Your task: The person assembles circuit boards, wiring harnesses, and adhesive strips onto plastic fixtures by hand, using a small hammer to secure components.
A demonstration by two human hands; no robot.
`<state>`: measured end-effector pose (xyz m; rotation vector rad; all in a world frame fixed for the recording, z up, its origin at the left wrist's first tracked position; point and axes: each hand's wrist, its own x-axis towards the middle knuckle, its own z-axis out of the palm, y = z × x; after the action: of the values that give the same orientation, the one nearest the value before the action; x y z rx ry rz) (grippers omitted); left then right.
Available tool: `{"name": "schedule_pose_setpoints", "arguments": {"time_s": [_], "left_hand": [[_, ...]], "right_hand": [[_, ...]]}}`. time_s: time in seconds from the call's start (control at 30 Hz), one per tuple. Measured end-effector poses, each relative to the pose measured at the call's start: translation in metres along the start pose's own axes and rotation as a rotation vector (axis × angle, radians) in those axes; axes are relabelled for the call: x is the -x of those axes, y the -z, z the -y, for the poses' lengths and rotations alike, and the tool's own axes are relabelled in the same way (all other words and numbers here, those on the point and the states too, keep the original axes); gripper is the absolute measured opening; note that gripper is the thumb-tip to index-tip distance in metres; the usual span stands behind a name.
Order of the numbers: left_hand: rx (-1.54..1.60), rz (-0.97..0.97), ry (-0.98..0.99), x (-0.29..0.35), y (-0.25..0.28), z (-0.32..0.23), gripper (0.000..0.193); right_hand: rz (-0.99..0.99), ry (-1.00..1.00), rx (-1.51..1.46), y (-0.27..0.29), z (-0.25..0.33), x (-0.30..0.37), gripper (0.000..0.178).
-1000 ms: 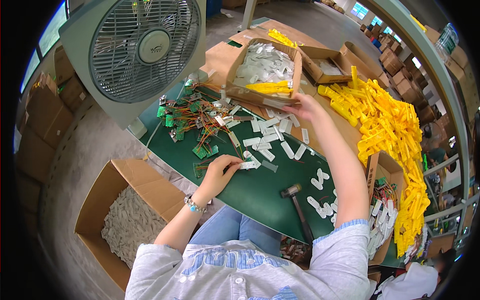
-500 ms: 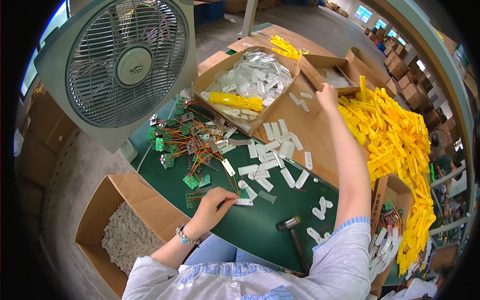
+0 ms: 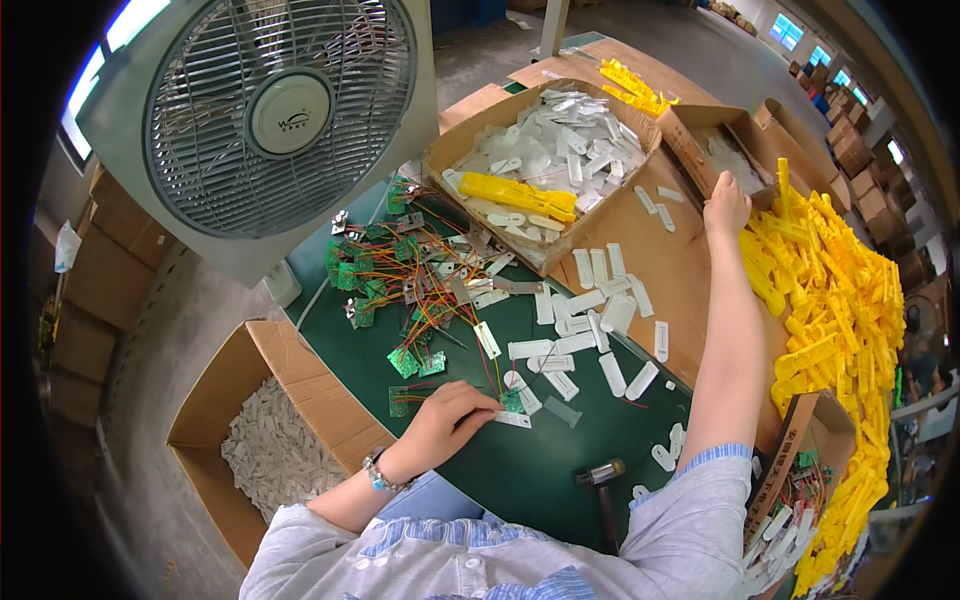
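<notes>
The left hand point(image 3: 447, 418) pins a white strip point(image 3: 513, 419) near the tabletop's point(image 3: 520, 470) front edge, while the right hand point(image 3: 727, 200), clenched, reaches far; the unwatched strip may slip.

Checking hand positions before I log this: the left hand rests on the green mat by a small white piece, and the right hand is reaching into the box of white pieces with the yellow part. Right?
Not quite. The head view shows the right hand at the smaller open cardboard box beside the yellow pile, not in the box of white pieces. The left hand does rest on the green mat by a small white piece.
</notes>
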<state>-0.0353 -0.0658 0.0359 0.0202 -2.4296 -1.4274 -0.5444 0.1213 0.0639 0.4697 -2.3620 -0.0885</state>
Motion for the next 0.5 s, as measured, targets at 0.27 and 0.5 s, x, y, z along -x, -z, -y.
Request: {"name": "schedule_pose_setpoints", "arguments": {"time_s": [0.27, 0.5], "left_hand": [[0.017, -0.033, 0.022, 0.003, -0.002, 0.000, 0.011], [-0.009, -0.058, -0.004, 0.003, -0.006, 0.004, 0.010]], "right_hand": [[-0.288, 0.058, -0.319, 0.053, 0.005, -0.012, 0.043], [-0.529, 0.250, -0.382, 0.104, 0.012, 0.013, 0.040]]}}
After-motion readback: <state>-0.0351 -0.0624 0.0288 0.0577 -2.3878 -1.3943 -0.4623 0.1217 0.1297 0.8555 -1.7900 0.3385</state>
